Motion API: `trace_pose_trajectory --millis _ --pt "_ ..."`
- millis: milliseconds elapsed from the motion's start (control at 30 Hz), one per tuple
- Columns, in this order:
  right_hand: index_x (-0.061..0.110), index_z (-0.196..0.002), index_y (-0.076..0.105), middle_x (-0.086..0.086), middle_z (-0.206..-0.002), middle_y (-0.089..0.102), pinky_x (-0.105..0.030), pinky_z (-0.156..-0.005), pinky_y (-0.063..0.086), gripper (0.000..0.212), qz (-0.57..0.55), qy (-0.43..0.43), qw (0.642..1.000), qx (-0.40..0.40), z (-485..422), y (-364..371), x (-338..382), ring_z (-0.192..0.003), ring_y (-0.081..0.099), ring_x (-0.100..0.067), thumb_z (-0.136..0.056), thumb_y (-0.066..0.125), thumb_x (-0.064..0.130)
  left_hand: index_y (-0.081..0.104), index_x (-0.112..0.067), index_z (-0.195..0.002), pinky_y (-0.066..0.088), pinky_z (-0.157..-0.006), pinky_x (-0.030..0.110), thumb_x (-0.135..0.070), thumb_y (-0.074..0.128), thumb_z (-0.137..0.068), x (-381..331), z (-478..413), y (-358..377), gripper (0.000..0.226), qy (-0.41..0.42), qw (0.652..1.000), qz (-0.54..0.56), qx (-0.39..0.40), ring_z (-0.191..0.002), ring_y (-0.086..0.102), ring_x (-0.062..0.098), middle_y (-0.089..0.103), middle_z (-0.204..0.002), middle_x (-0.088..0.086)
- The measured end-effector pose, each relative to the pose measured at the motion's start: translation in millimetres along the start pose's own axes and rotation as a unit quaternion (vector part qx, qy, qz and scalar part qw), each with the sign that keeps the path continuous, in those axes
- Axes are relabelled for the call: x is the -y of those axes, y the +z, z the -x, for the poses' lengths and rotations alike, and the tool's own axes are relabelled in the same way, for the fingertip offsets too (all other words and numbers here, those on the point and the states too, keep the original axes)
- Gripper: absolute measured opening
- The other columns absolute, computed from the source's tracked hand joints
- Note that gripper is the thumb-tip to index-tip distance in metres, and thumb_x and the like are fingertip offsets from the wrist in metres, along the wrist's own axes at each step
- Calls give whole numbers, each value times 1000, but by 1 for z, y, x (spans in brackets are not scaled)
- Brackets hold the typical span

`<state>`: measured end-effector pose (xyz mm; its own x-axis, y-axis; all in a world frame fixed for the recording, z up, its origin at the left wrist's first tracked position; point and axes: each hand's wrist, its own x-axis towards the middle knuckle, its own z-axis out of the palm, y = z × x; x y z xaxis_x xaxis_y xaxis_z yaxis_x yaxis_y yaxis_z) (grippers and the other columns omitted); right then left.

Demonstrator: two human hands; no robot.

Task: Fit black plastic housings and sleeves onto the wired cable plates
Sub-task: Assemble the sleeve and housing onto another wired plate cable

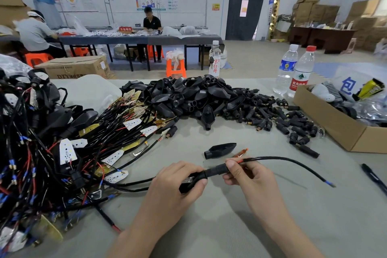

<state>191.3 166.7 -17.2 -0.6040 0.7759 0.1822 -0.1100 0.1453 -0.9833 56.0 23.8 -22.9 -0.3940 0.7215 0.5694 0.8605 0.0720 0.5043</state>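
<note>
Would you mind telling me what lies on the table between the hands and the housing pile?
In the head view, one loose housing lies there, a small reddish piece beside it, nearer the right hand than the pile.

Matt black plastic housing [219, 150], grey cloth table [230, 226].

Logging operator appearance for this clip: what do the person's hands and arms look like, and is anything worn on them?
Both the left hand and right hand are bare: no gloves, rings or watch visible. The forearms are uncovered to the frame's bottom edge, no sleeves showing.
</note>
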Motion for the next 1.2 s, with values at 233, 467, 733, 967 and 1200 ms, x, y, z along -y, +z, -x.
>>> trace_pose_trajectory --millis 233,467,733,967,1200 --pt "14 -90 71 -4 -74 75 -19 -67 55 31 17 23 999 14 1 0 -2 -69 73 -16 -81 67 43 67 -30 -98 50 -77 33 -41 59 -90 2 -1 -1 16 6 1000 -21 -10 -85 58 6 61 -92 -20" --pt "15 -89 74 -5 -76 76 -17 -67 54 24 13 21 999 28 1 -1 -1 -70 73 -16 -82 69 37 69 -29 -98 50 -76 34 -41 60 -90 5 0 1 17 28 999 -43 -3 -85 60 5 64 -96 -20" --pt "12 -85 75 -6 -80 77 -27 -68 59 30 5 34 999 16 0 0 -4 -76 75 -21 -82 69 41 70 -29 -99 51 -76 33 -41 60 -90 6 1 3 19 40 997 -57 -19 -86 61 4 65 -97 -20" --pt "9 -89 73 -4 -84 78 -21 -57 54 26 -2 40 999 3 1 2 -3 -73 75 -22 -85 67 35 71 -29 -99 51 -75 31 -40 61 -90 8 0 4 18 43 997 -61 -27 -85 61 4 66 -97 -20" --pt "8 -89 72 -6 -83 77 -23 -56 55 18 4 44 999 0 0 2 -7 -71 75 -23 -92 66 25 71 -28 -99 51 -74 31 -40 61 -90 10 1 5 18 47 996 -68 -29 -83 61 5 66 -97 -20"
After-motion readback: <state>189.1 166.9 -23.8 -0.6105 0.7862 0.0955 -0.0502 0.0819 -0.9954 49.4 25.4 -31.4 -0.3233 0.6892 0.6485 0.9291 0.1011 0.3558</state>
